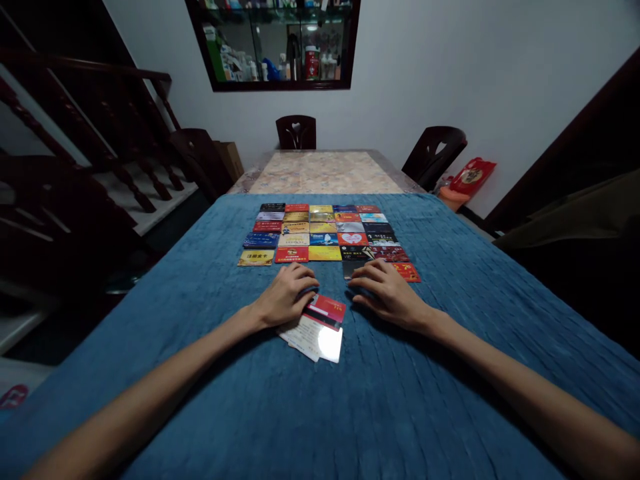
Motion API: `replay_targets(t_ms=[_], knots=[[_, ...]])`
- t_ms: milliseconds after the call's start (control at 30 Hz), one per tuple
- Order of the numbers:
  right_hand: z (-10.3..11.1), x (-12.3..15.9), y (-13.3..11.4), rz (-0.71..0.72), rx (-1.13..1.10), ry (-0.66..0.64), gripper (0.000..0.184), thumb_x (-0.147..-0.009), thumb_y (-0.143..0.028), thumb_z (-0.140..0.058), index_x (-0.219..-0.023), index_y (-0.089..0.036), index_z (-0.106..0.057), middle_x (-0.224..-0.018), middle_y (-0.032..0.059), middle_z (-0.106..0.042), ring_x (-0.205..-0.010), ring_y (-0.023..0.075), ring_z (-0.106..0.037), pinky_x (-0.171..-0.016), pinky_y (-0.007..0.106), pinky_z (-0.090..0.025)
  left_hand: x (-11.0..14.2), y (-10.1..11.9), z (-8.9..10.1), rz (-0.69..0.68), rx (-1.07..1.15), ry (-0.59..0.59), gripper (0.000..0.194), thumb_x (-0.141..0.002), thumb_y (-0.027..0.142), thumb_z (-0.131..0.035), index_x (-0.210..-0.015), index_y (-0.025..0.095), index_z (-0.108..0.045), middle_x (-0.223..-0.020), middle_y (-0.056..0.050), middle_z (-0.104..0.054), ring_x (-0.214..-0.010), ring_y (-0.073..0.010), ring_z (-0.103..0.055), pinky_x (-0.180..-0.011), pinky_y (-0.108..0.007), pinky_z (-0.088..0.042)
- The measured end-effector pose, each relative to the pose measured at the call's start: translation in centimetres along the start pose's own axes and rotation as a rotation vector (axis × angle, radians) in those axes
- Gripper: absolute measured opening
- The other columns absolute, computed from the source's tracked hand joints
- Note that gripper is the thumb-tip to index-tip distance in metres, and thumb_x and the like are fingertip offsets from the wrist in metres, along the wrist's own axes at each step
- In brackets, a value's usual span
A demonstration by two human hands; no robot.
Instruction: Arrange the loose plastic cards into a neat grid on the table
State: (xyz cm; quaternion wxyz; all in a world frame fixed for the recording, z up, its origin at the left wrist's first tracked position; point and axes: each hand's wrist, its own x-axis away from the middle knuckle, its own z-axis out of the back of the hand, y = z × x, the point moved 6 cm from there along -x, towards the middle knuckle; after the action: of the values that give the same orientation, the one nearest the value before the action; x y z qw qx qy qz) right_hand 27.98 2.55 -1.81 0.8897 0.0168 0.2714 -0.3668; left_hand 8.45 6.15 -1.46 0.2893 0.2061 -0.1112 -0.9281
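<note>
My left hand (286, 297) rests palm down, its fingers loosely bent and apart from the thumb. It lies against a small loose pile of cards, with a red card (327, 308) on top and a white card (310, 337) below, glaring at one corner. What is under the palm is hidden. My right hand (391, 293) lies palm down with fingers spread, fingertips by a dark card (353, 269) and behind it a red card (407, 271). Beyond both hands, colourful cards lie in rows, including a gold card (255, 257) and a yellow card (325, 253).
A blue cloth (210, 287) covers the near part of the table; the far part shows a patterned top (330, 172). Dark wooden chairs stand around it, one at the far end (296, 132). A red bag (474, 177) sits at the right, a stair railing (95, 67) at the left.
</note>
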Motion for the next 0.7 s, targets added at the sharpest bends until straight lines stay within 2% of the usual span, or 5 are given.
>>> replay_targets(t_ms=[167, 333, 700], knots=[[-0.9, -0.4, -2.4, 0.025, -0.032, -0.061, 0.031, -0.098, -0.042, -0.052, -0.115, -0.022, -0.068, -0.113, 0.0120, -0.068, -0.105, 0.0275, -0.052, -0.089, 0.047, -0.044, 1.3, 0.3, 0.7, -0.012, 0.062, -0.056, 0.020, -0.091, 0.024, -0.058, -0.106, 0.020, -0.071, -0.111, -0.008, -0.067, -0.109, -0.0239, -0.054, -0.098, -0.045, -0.045], [-1.8, -0.9, -4.2, 0.040, -0.064, -0.152, 0.036, -0.095, -0.050, -0.055, -0.112, -0.021, -0.067, -0.114, 0.0119, -0.067, -0.104, 0.0276, -0.050, -0.088, 0.046, -0.043, 2.2, 0.3, 0.8, 0.003, 0.074, -0.126, 0.029, -0.085, 0.028, -0.065, -0.114, 0.022, -0.069, -0.114, -0.007, -0.066, -0.112, -0.0246, -0.052, -0.100, -0.045, -0.044], [-2.6, -2.2, -4.5, 0.017, -0.148, -0.282, 0.037, -0.096, -0.049, -0.053, -0.110, -0.018, -0.066, -0.107, 0.0124, -0.064, -0.096, 0.0254, -0.050, -0.083, 0.043, -0.044, 2.3, 0.5, 0.8, -0.018, 0.031, -0.193, 0.033, -0.088, 0.033, -0.064, -0.118, 0.020, -0.066, -0.118, -0.008, -0.065, -0.111, -0.0248, -0.054, -0.100, -0.044, -0.041]])
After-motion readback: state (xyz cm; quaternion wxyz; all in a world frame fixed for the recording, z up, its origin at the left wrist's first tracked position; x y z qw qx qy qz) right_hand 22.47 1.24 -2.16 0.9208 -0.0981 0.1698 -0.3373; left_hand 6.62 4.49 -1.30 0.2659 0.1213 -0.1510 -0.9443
